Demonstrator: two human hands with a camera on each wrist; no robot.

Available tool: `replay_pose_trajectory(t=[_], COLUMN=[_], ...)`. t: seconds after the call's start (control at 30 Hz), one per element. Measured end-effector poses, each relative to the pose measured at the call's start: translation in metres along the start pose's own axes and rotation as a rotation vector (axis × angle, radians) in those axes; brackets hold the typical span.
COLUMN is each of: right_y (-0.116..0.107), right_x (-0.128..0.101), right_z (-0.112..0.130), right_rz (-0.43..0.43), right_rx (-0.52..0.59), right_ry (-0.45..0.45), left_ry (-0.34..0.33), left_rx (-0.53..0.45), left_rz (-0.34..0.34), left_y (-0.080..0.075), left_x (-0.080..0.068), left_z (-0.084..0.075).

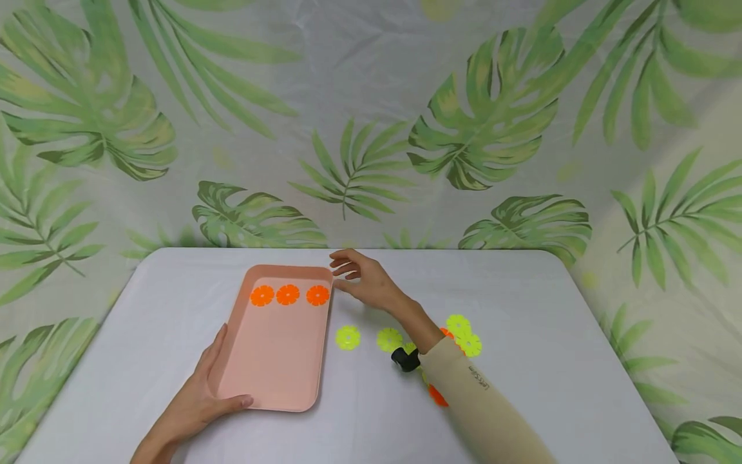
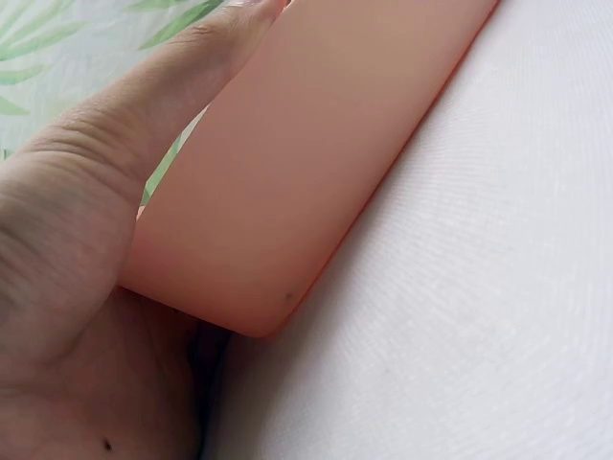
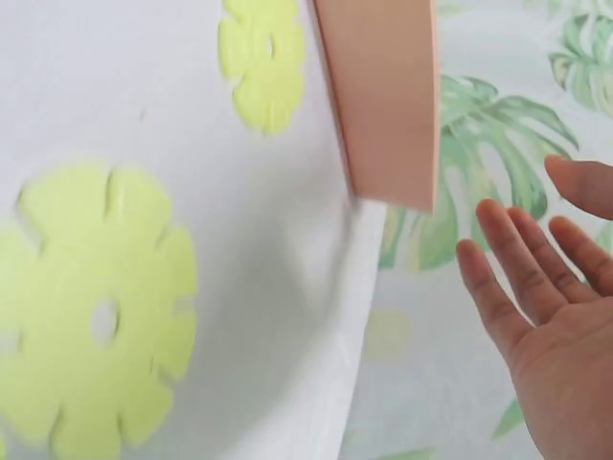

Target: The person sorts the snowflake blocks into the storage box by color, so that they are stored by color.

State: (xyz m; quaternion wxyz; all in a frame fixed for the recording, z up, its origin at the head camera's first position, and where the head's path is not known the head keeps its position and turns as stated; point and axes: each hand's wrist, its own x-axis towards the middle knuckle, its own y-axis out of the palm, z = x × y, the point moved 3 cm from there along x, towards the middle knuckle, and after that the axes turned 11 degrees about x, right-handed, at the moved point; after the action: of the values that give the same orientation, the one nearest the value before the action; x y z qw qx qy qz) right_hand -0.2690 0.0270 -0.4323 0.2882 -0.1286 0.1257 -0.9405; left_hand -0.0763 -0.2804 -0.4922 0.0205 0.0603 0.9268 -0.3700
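The pink tray (image 1: 278, 351) lies flat on the white table (image 1: 551, 361), left of centre, its long side running away from the person. Three orange flower discs (image 1: 288, 294) sit in a row along its far end, apart from one another, which leaves the near part of the tray floor bare. The left hand (image 1: 199, 399) grips the tray's near-left corner, thumb curled over the near rim and fingers laid along the left wall; the left wrist view shows the palm against the corner, a hold that appears to steady the tray against sliding. The right hand (image 1: 365, 280) hovers just beside the tray's far-right corner, fingers spread and relaxed, holding nothing; the right wrist view confirms the empty palm, apart from the tray wall. On the table to the right of the tray lie loose yellow-green flower discs (image 1: 348, 338), two singly and others clustered with orange ones near the right forearm's beige sleeve (image 1: 475, 399). A leaf-print curtain (image 1: 371, 129) hangs behind the table.
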Motion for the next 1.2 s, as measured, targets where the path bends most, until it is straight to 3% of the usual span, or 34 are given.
replay_pose_trajectory(t=[0.57,0.83,1.2], right_y=[-0.059,-0.068,-0.072], right_x=[-0.046,-0.064,-0.093], right_z=[-0.011,-0.017,-0.027], right_rz=[-0.067,-0.083,-0.09], right_rx=[-0.057,-0.077,-0.075], right_ry=[0.039,0.057,0.093], left_ry=[-0.011,-0.037,-0.037], left_rx=[-0.003,0.022,-0.025], left_rz=[0.014,0.022,0.038], left_y=[0.001,0.001,0.002], left_x=[0.001,0.001,0.0], left_z=[-0.001,0.0,0.0])
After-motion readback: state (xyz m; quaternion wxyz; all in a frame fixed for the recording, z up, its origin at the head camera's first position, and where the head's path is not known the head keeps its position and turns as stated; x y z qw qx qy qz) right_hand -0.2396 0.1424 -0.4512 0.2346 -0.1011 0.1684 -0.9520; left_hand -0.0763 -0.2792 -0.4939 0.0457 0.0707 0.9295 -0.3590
